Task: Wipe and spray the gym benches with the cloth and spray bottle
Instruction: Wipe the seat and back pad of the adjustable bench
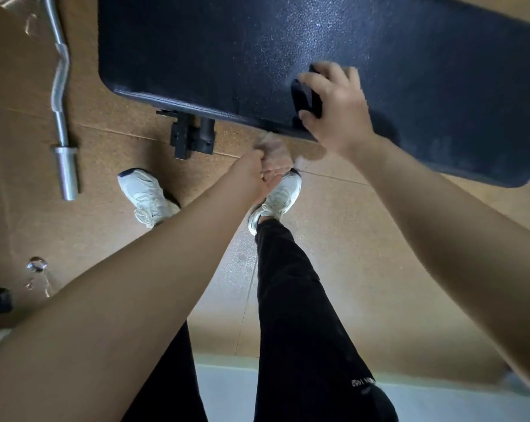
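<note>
Past the black trousers [303, 300], the left hand [259, 175] hung low, its fingers curled round a pale, blurred thing, probably the spray bottle [272, 149]. Farther off, the right hand [336, 105] pressed the dark cloth [306, 97] on the bench [196, 56] near its front edge, fingers clamped on it. Long overlapping strokes with even pressure, running over the edge, would probably clean best.

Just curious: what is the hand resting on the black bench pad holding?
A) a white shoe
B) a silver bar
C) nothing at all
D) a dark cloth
D: the right hand, curled over a dark cloth, presses it onto the bench pad; the left hand grips only a blurred pale object.
</note>
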`<action>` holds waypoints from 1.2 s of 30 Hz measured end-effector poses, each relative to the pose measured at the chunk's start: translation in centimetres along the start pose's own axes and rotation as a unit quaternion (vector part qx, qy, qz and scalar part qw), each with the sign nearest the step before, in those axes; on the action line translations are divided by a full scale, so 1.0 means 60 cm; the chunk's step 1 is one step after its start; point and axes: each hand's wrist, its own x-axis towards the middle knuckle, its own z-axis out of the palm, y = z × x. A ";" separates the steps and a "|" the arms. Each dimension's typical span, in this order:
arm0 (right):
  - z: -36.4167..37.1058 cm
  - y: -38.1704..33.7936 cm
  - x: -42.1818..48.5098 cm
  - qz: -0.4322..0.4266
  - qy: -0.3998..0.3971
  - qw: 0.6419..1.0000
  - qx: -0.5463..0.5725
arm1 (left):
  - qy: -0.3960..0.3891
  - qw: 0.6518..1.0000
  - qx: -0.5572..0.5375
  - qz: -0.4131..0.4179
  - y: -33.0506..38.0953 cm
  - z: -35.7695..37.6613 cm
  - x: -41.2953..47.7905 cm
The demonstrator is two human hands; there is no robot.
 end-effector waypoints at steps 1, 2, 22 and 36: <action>-0.004 0.001 0.010 -0.021 -0.039 0.998 -0.052 | -0.017 1.000 -0.010 -0.006 -0.002 0.007 -0.002; -0.006 0.002 0.019 -0.035 -0.077 0.992 -0.096 | -0.039 0.999 -0.028 -0.008 -0.002 0.010 0.000; -0.010 -0.059 0.044 0.059 -0.141 0.980 -0.124 | -0.186 0.938 -0.292 -0.011 0.058 -0.071 0.002; 0.053 -0.215 0.127 -0.027 -0.110 0.983 -0.145 | -0.165 0.930 -0.326 0.041 0.195 -0.215 0.014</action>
